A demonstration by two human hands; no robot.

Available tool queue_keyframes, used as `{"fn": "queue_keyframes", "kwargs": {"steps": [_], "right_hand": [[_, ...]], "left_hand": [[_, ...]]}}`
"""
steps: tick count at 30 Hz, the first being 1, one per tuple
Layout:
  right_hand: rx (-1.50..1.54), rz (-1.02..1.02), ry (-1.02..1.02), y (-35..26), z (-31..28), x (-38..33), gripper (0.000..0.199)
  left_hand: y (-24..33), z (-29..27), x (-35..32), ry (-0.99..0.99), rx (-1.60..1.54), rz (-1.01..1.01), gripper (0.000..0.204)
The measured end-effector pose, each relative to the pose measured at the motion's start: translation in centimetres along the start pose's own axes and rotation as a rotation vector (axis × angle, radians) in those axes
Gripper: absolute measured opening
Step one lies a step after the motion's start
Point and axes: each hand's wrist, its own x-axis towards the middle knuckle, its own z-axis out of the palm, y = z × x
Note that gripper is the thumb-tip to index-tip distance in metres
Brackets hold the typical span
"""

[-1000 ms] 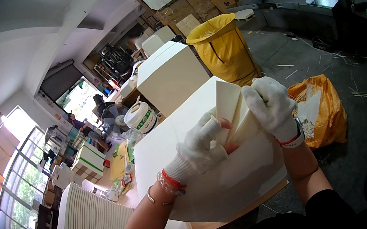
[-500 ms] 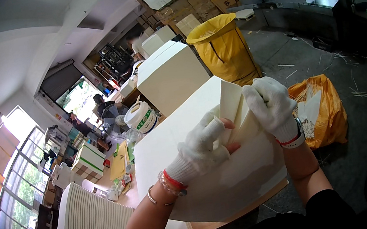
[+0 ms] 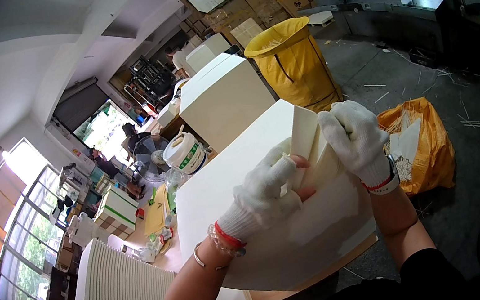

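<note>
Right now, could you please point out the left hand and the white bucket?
Left hand (image 3: 263, 186), head view: on the glove's back.
White bucket (image 3: 184, 155), head view: on its side wall.

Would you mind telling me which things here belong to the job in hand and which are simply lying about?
In the job, it appears:
left gloved hand
right gloved hand
white paper stack under both hands

Apparently just lying about:
tall yellow sack
orange bag of scrap strips
white bucket
electric fan

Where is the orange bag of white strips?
The orange bag is on the floor, right of centre in the head view, just right of the gloved right hand and nearer than the yellow bag.
</note>
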Motion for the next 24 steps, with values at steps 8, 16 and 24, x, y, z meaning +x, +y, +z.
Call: {"fn": "queue_keyframes", "kwargs": {"steps": [8, 16, 24], "right_hand": [[-0.047, -0.069, 0.04, -0.5, 0.1, 0.0, 0.017], [-0.016, 0.036, 0.04, 0.1, 0.3, -0.3, 0.017], [-0.009, 0.016, 0.018, -0.7, -0.1, 0.0, 0.014]], "left_hand": [[0.0, 0.1, -0.1, 0.011, 0.115, 0.043, 0.038], [0.2, 0.2, 0.0, 0.035, 0.008, 0.011, 0.04], [0.3, -0.3, 0.0, -0.064, 0.091, -0.016, 0.044]]}}
